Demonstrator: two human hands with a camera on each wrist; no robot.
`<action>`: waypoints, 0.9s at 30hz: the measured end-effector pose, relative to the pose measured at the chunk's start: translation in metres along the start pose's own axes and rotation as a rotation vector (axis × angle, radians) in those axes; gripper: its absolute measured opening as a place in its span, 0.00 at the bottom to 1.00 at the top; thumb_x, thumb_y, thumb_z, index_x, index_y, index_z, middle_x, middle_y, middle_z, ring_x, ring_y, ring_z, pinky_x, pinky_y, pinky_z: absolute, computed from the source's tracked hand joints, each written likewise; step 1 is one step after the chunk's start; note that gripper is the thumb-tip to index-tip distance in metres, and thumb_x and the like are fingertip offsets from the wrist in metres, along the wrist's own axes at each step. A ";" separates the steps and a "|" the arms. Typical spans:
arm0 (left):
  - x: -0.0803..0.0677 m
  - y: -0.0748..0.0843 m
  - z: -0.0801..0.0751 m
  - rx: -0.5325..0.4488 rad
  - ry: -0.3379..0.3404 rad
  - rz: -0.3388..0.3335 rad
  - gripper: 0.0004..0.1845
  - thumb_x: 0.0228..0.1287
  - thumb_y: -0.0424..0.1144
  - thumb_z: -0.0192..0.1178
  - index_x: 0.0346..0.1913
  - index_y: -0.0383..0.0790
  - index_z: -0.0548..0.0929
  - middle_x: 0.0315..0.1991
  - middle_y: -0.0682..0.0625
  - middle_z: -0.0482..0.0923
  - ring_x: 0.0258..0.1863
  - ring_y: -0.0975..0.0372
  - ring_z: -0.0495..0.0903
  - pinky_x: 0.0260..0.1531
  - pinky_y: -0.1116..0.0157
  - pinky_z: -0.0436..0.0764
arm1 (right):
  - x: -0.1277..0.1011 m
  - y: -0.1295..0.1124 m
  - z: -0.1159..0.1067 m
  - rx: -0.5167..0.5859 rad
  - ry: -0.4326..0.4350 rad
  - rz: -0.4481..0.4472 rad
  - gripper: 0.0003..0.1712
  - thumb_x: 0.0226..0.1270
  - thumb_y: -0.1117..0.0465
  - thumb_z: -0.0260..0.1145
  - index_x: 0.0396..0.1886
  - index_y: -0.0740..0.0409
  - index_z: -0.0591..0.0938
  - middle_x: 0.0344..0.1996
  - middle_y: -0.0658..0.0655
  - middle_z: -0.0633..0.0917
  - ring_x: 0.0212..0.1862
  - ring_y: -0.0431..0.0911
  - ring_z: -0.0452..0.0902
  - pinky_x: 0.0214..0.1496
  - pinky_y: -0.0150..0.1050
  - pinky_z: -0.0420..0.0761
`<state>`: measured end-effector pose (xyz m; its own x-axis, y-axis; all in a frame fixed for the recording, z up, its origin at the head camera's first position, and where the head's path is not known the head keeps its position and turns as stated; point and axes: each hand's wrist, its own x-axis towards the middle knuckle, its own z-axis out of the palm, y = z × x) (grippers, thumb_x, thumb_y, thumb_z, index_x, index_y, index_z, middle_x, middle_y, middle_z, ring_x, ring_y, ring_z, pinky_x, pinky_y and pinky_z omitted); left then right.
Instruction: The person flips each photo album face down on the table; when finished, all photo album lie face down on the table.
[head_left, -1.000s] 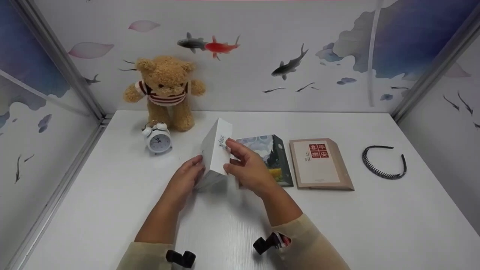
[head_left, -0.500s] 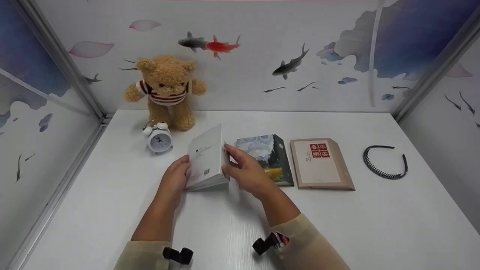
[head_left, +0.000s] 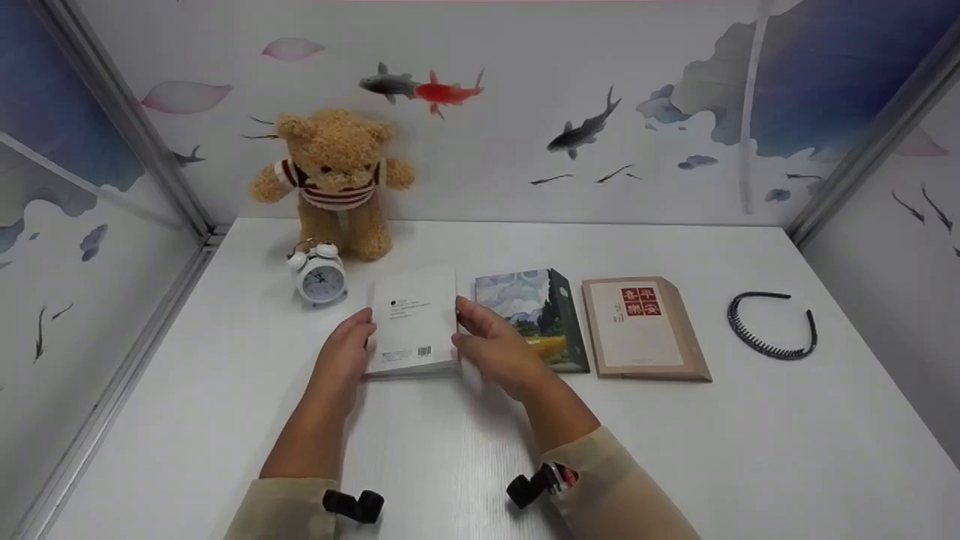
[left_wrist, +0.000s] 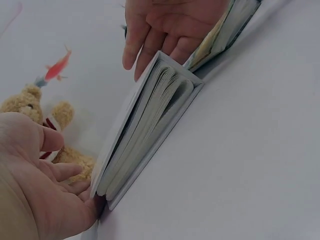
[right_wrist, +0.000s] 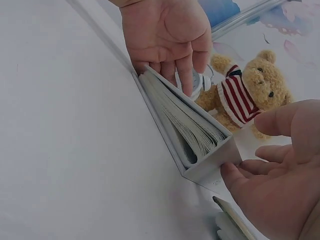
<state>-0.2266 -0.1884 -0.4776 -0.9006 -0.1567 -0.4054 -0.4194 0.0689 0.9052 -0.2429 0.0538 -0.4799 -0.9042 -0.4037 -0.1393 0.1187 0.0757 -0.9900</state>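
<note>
A white hardcover book (head_left: 414, 322) lies on the table with its barcode side up and its spine to the right. Its page edges (left_wrist: 150, 120) face the camera in the left wrist view. My left hand (head_left: 343, 356) is at the book's left edge, fingertips touching it and thumb held apart. On the other side, my right hand (head_left: 501, 349) touches the spine (right_wrist: 215, 162) with its fingers, thumb away from the cover. Neither hand is wrapped round the book. Right of it lies a book with a painted landscape cover (head_left: 525, 307), partly behind my right hand.
Farther right are a tan book (head_left: 637, 330) with red print and a black toothed headband (head_left: 765, 345). A white alarm clock (head_left: 321, 279) stands back left, before a teddy bear (head_left: 337, 172) against the printed back wall. Side walls (head_left: 90, 300) bound the table.
The white book has gone from tilted up, spine toward me, to lying down with its back cover up. My left hand moved left and lower with it; both hands have loosened.
</note>
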 end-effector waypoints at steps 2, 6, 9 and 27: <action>0.000 0.000 0.000 -0.011 0.000 0.004 0.31 0.86 0.45 0.40 0.86 0.45 0.59 0.89 0.50 0.53 0.89 0.55 0.48 0.89 0.54 0.51 | 0.000 0.000 0.000 0.014 0.005 -0.001 0.40 0.79 0.65 0.61 0.86 0.57 0.60 0.86 0.57 0.62 0.88 0.51 0.53 0.89 0.51 0.58; 0.000 -0.001 0.000 -0.025 -0.010 0.016 0.30 0.87 0.46 0.40 0.86 0.47 0.59 0.89 0.52 0.53 0.90 0.56 0.48 0.89 0.55 0.50 | 0.001 0.000 0.000 0.033 0.013 0.004 0.41 0.79 0.65 0.62 0.87 0.57 0.60 0.86 0.57 0.62 0.88 0.52 0.54 0.88 0.50 0.59; 0.001 -0.002 0.000 -0.034 -0.022 0.025 0.30 0.87 0.46 0.40 0.86 0.48 0.59 0.89 0.53 0.53 0.90 0.56 0.47 0.89 0.54 0.50 | 0.002 0.000 0.000 0.036 0.010 0.004 0.41 0.79 0.65 0.62 0.87 0.57 0.59 0.86 0.57 0.61 0.88 0.52 0.53 0.88 0.50 0.60; -0.044 0.027 0.028 0.081 0.019 0.286 0.29 0.86 0.51 0.43 0.85 0.56 0.61 0.88 0.56 0.54 0.89 0.60 0.48 0.89 0.50 0.50 | -0.028 -0.040 -0.013 0.004 0.170 -0.162 0.28 0.87 0.51 0.56 0.81 0.49 0.71 0.80 0.50 0.73 0.83 0.48 0.66 0.86 0.53 0.66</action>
<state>-0.2020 -0.1518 -0.4387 -0.9815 -0.1380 -0.1324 -0.1576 0.1914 0.9688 -0.2281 0.0738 -0.4362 -0.9678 -0.2504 0.0265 -0.0321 0.0183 -0.9993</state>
